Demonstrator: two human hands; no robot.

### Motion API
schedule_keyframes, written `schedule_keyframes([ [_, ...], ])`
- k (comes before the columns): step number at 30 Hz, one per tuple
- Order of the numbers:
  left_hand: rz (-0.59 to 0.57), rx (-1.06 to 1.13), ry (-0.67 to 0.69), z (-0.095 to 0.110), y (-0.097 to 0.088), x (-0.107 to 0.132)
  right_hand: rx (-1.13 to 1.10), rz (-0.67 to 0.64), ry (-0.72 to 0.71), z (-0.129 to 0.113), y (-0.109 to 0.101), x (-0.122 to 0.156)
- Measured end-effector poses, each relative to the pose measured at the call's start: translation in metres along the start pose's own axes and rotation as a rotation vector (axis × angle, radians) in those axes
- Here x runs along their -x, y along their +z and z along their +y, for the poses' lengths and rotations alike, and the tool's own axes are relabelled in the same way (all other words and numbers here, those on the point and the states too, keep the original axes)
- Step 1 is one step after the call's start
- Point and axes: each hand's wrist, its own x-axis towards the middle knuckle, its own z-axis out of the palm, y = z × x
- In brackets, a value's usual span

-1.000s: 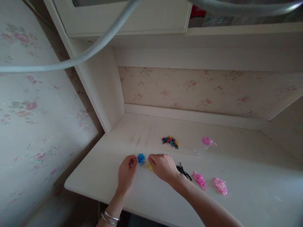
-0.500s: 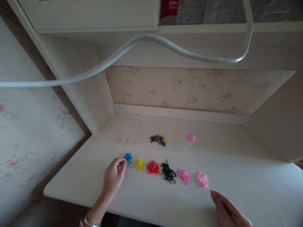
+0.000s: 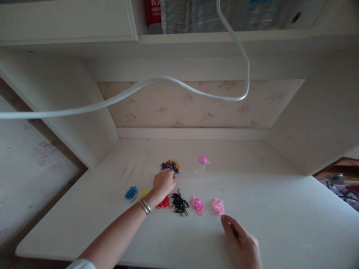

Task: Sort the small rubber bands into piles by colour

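Observation:
My left hand [image 3: 165, 181] reaches over to a mixed-colour pile of small rubber bands [image 3: 169, 164], its fingers curled and bent down at the near edge. Its fingertips are mostly hidden. Beneath that arm, the yellow pile [image 3: 145, 193] and the red pile [image 3: 164, 203] are partly covered. Sorted by colour, a blue pile [image 3: 131, 193], a black pile [image 3: 180, 203], a bright pink pile [image 3: 197, 205] and a light pink pile [image 3: 218, 206] share the row. My right hand [image 3: 239, 239] has thumb and forefinger pinched together close by the light pink pile; anything between them is too small to see.
A pink round object [image 3: 203, 160] lies farther back on the white desk [image 3: 266, 216], with something clear in front of it. A white cable [image 3: 157, 79] crosses the upper view. Above is a shelf [image 3: 224, 37] holding a red can [image 3: 154, 13] and plastic-wrapped items.
My left hand has left the blue pile and moved right and away to the mixed pile. My right hand stays pinched, now nearer the light pink pile. The view has shifted to the right.

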Motion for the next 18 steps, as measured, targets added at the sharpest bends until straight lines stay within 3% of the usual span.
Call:
schedule_keyframes([
  [8,0.021,-0.060,-0.029,0.009,0.015,-0.019,-0.014,0.021,-0.020,0.006,0.006,0.000],
  [18,0.024,-0.060,-0.015,0.006,0.002,-0.008,-0.044,0.017,-0.007,-0.002,0.003,0.001],
])
